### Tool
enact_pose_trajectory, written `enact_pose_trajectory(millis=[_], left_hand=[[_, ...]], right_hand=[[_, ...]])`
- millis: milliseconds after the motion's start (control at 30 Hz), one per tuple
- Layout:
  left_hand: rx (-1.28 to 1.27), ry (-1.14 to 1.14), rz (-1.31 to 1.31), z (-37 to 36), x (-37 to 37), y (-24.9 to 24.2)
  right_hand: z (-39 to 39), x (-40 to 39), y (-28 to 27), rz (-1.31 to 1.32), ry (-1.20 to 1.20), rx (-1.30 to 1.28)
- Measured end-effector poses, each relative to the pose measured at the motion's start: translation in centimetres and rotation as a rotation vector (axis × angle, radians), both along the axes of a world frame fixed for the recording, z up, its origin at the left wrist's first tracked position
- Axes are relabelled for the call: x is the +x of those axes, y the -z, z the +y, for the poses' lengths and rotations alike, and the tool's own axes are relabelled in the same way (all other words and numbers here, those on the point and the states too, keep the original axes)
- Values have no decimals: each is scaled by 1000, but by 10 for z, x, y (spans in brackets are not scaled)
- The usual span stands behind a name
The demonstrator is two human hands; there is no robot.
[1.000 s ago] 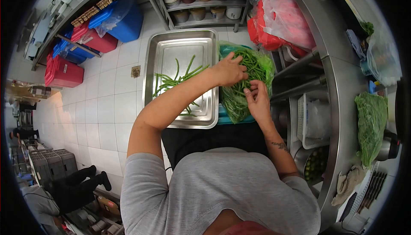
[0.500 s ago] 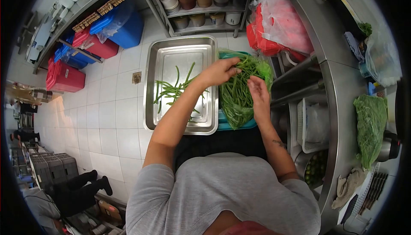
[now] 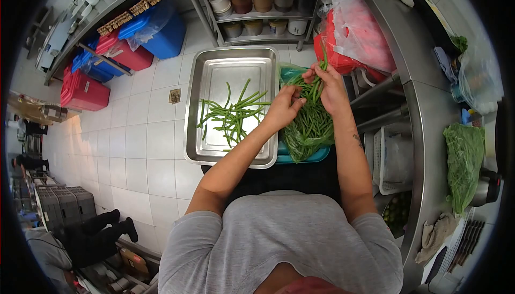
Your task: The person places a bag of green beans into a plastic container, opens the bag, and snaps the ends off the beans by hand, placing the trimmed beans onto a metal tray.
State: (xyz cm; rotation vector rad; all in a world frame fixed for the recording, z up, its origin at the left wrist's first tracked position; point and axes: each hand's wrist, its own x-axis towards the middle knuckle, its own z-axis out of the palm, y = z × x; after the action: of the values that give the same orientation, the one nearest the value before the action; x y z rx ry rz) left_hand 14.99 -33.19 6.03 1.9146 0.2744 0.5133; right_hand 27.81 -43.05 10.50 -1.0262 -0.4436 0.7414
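My right hand (image 3: 331,87) is closed around a few green beans (image 3: 323,61), whose tips stick up past the fingers. Just to its left, my left hand (image 3: 287,106) is curled, its fingers and thumb drawn together; what lies between them is hidden. Both hands are over a green plastic bag (image 3: 295,149) full of long green beans (image 3: 312,125). The bag sits in a teal tray (image 3: 316,155). Left of it, a steel pan (image 3: 196,144) has several green beans (image 3: 233,117) lying loosely in its middle.
Steel shelves with tubs (image 3: 263,2) stand ahead. A red bag (image 3: 354,36) and a steel counter (image 3: 424,149) are on the right, with a green bag (image 3: 464,160) on top. Blue and red bins (image 3: 83,87) line the left. A person's legs (image 3: 102,235) show at lower left.
My right hand has risen from the side of the bag and now grips green beans. My left hand has moved down slightly and curled. The view has shifted a little.
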Motion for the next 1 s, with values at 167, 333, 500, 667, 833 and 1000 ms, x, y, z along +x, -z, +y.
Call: enact_pose_trajectory(millis=[167,333,500,667,833,1000], left_hand=[[-137,-152,-41,12,2,-26],[-133,-67,-35,31,3,-33],[120,46,152,43,-9,-33],[-973,303,65,40,-13,-32],[94,78,196,18,-7,-16],[74,-207,-29,7,0,-35]], right_hand=[[-1,-8,6,-173,-180,-204],[-2,-26,11,-284,-313,-351],[-6,-24,17,-417,-373,-415],[-12,-27,18,-450,-277,-413],[-14,-27,27,-353,-92,-382],[-13,-26,33,-649,-32,-577]])
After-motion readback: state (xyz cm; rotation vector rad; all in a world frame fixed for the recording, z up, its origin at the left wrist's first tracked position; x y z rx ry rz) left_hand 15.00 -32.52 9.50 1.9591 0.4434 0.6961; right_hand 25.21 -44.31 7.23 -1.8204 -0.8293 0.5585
